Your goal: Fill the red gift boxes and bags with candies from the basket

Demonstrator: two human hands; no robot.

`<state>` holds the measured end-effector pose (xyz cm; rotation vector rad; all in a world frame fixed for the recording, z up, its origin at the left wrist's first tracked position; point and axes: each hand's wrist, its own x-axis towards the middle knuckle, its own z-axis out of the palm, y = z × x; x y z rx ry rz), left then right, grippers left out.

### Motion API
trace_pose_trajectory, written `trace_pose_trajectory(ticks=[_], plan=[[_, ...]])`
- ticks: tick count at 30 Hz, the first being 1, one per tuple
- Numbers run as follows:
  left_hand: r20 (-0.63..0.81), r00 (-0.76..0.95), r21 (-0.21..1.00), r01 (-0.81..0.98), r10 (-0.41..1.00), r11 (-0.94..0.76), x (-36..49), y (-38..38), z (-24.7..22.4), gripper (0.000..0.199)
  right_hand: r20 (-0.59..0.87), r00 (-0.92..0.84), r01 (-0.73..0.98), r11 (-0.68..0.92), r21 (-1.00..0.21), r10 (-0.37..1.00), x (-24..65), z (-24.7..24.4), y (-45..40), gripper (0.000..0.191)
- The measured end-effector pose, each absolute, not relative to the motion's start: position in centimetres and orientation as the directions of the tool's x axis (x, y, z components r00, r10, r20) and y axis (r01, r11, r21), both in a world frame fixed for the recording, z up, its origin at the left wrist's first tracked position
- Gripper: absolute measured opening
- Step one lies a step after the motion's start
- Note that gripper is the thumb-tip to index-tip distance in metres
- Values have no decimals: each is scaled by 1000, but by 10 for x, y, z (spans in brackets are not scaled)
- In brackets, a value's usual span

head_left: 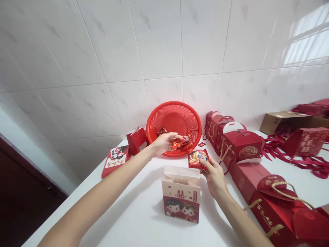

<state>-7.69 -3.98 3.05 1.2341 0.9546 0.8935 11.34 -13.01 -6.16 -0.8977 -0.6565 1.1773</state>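
Note:
My right hand (214, 176) grips a square red snack packet (196, 157) with gold pictures and dark lettering, just behind a paper gift bag. That gift bag (181, 202), cream and red with two cartoon figures, stands upright with its top open. My left hand (166, 143) reaches over the front of a red plastic basket (173, 107), its fingers closed on a small red-wrapped candy (178, 143). Other shiny wrapped pieces lie around it in the basket, which leans against the wall. The left fingertips are partly lost among the wrappers.
A row of red gift boxes (246, 144) with rope handles lines the right side. Left of the basket are a red bag (137, 140) and a flat printed bag (117, 159). A cardboard box (280, 118) and red ribbons (303, 164) lie far right.

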Motion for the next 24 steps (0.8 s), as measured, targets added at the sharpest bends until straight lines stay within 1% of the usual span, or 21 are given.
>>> trace_pose_trajectory(ticks=[2,5,7,11,13,17,19,24], plan=[[-59,364,992,-79,929,94,-81,-60,40,16,-6,272,-510,138,-849,962,114,-59,-132,34],[26,389,997,-79,921,5,-89,-87,49,28,25,287,-509,175,-843,958,115,-55,-134,32],[71,395,997,-53,916,-54,-94,-103,50,32,42,297,-502,193,-843,954,116,-53,-135,32],[148,370,982,56,917,-181,-101,-129,48,30,79,292,-502,223,-836,953,114,-51,-137,31],[156,383,971,107,910,-212,-102,-138,46,28,88,290,-498,228,-836,953,114,-51,-138,31],[125,459,952,194,880,-236,-102,-150,39,26,90,293,-495,232,-838,952,114,-51,-138,28],[152,479,922,247,865,-299,-101,-154,37,26,90,295,-497,233,-836,951,114,-51,-138,28],[289,478,782,382,830,-492,-97,-164,38,22,85,280,-501,221,-837,956,114,-53,-138,29]])
